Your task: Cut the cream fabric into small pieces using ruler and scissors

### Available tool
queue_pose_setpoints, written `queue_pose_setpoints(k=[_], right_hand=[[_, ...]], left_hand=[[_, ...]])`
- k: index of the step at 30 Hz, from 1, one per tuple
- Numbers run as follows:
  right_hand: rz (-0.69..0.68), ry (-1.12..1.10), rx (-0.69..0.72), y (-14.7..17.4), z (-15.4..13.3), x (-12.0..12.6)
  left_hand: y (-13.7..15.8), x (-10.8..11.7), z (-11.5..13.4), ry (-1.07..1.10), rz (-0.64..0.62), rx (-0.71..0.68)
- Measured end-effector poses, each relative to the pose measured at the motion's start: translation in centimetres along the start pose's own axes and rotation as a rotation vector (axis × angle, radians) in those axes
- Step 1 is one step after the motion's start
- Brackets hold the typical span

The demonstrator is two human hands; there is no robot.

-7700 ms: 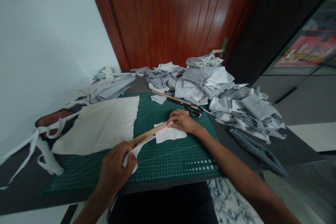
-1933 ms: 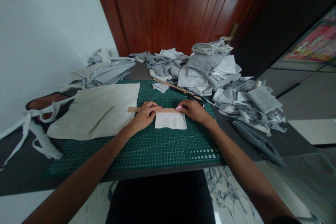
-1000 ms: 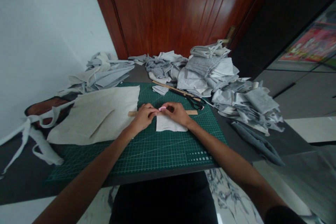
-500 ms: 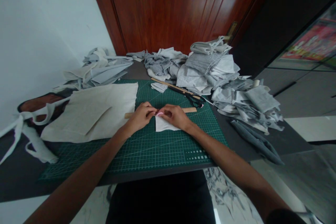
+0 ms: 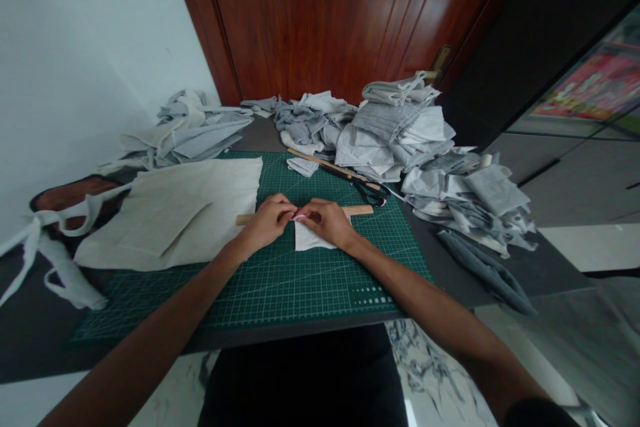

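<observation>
On the green cutting mat (image 5: pixel 300 293) lies a small white fabric piece (image 5: pixel 309 239). My right hand (image 5: pixel 325 220) pinches its upper edge between thumb and fingers. My left hand (image 5: pixel 273 219) is closed at the piece's upper left corner, its fingertips almost meeting those of the right. A small pinkish thing (image 5: pixel 299 217) shows between the fingertips; its kind is too small to tell. Behind both hands runs a flat wooden ruler (image 5: pixel 361 210), its middle hidden by them. Black-handled scissors (image 5: pixel 370 192) rest beyond the right hand.
A large cream cloth (image 5: pixel 210 193) with a folded piece on it covers the mat's left. Heaps of grey and white fabric (image 5: pixel 395 127) line the back and right. Another wooden strip (image 5: pixel 320 160) lies by the scissors. Rolled grey cloth (image 5: pixel 485 270) sits near the right edge.
The fabric piece's right part has shifted or folded under my right hand, so less of it shows below. Both hands stay almost in place, fingertips still together.
</observation>
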State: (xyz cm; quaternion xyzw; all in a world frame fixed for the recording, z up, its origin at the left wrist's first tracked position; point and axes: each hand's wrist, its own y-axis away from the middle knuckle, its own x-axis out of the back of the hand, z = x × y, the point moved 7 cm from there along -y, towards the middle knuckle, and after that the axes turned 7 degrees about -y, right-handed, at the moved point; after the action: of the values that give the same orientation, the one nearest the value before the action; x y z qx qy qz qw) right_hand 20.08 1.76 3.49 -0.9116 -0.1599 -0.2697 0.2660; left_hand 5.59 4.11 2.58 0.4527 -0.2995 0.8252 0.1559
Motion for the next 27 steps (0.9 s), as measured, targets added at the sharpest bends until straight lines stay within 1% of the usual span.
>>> queue_pose_setpoints(k=[11, 22, 27], right_hand=[[-0.025, 0.043, -0.015, 0.0, -0.4, -0.1], [-0.047, 0.028, -0.083, 0.2, 0.2, 1.2], [-0.063, 0.048, -0.089, 0.3, 0.5, 1.8]], left_hand=[[-0.2, 0.0, -0.1, -0.007, -0.033, -0.019], [-0.1, -0.1, -0.2, -0.013, -0.041, -0.033], [0.0, 0.1, -0.1, -0.025, -0.04, -0.033]])
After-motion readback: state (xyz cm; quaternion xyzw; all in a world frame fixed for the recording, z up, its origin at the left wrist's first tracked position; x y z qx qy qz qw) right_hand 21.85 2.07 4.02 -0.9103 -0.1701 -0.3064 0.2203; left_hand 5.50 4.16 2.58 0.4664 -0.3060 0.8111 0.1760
